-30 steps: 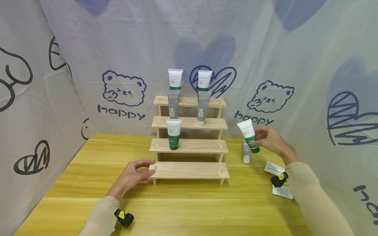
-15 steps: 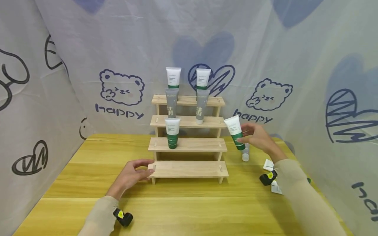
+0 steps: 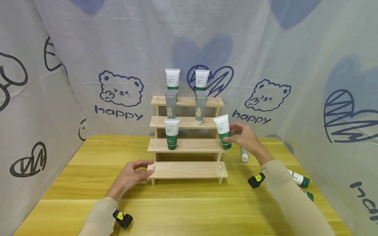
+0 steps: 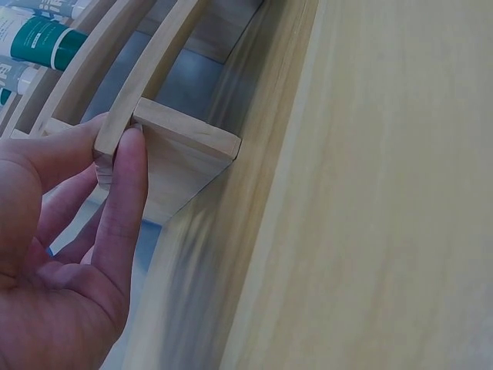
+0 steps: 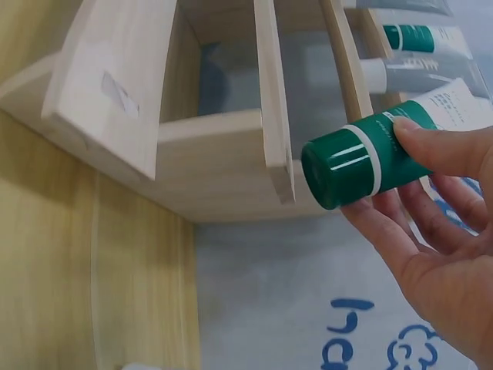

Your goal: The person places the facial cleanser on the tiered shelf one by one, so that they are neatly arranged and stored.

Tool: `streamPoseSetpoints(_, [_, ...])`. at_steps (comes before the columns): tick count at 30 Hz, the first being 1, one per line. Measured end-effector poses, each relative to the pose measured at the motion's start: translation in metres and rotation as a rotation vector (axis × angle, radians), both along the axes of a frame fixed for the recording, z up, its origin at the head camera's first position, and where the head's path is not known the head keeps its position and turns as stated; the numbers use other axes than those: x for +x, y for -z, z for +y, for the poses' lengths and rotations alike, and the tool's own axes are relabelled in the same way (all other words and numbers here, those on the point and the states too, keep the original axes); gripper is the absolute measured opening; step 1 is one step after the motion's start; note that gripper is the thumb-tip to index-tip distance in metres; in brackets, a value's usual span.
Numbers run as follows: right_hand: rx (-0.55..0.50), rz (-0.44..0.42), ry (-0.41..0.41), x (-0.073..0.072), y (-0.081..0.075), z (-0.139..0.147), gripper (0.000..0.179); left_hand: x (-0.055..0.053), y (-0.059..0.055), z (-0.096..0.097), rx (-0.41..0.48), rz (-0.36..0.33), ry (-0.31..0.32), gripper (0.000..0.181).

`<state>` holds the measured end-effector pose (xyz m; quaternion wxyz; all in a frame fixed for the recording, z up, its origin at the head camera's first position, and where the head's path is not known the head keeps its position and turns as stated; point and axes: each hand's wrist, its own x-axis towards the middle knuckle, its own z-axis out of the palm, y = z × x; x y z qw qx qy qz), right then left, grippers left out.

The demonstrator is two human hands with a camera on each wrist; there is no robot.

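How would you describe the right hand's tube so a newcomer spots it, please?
Find the wooden stand, then the right end of its second shelf from the bottom. The white and green tube nearby, tilted in the right hand, is the only one held.

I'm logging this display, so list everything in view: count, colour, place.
Stepped stand: 1, pale wood, on table
Table: 1, yellowish, under stand
Held tube: 1, white and green, tilted, in right hand
Standing bicolour tubes: 3, white and green, two on top shelf, one on third shelf
Standing plain tubes: 2, grey, second shelf
Lying plain tube: 1, grey, table, right of stand
Lying tubes: 2, white and green where visible, far right, partly hidden
Cloth: count unclear, pale with blue drawings, behind table
Wrist cameras: 2, black, at wrists
Sleeves: 2, beige, both arms
Left hand: 1, bare, gripping lowest shelf
Right hand: 1, bare, gripping tube
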<state>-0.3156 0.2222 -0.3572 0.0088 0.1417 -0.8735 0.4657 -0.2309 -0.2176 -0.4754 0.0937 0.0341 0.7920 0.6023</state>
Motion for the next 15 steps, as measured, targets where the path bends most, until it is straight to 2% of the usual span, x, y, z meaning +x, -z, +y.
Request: streamPoseSetpoints(15, [-0.054,0.044,0.008,0.001,0.005,-0.023,0.054,0.0,-0.002,0.001,-0.016,-0.017,-0.021,0.052])
